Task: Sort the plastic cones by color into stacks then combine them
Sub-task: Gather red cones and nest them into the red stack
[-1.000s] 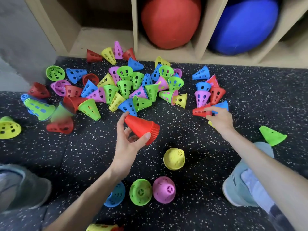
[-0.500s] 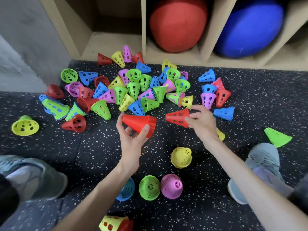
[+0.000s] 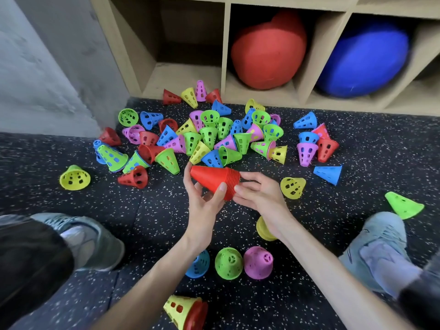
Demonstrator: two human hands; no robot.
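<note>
Red stack (image 3: 215, 181): lying on its side in the air above the floor (image 3: 152, 220), between both hands, just in front of the heap; long axis running left to right, narrow tip pointing left and slightly away, wide rims facing right; several ridged rims showing at the wide end, exact count not readable.
Left hand (image 3: 202, 201): gripping the red stack from below, thumb curling over the near side, fingers wrapping behind the tip.
Right hand (image 3: 259, 194): touching the wide rim end of the red stack with fingers bent; whether pinching or only pressing, cannot tell.
Hands: sitting close together, both on the same stack.
Heap of loose cones (image 3: 214, 136): lying scattered on the floor before the shelf (image 3: 226, 55), pointing every way; red, blue, green, yellow and pink mixing, too many overlapping for a sure count.
Upright stacks near the body: four, tips pointing up — blue (image 3: 198, 265), partly hiding behind the left forearm, green (image 3: 229, 263), pink (image 3: 258, 262), yellow (image 3: 263, 231), partly hiding behind the right wrist.
Yellow-and-red nested pair (image 3: 185, 312): lying on its side at the bottom edge.
Shoes: two, left shoe (image 3: 95, 244) and right shoe (image 3: 381, 246), flanking the arms.
Balls in the shelf: two, red ball (image 3: 267, 51) and blue ball (image 3: 364, 60), sitting in neighbouring compartments.
</note>
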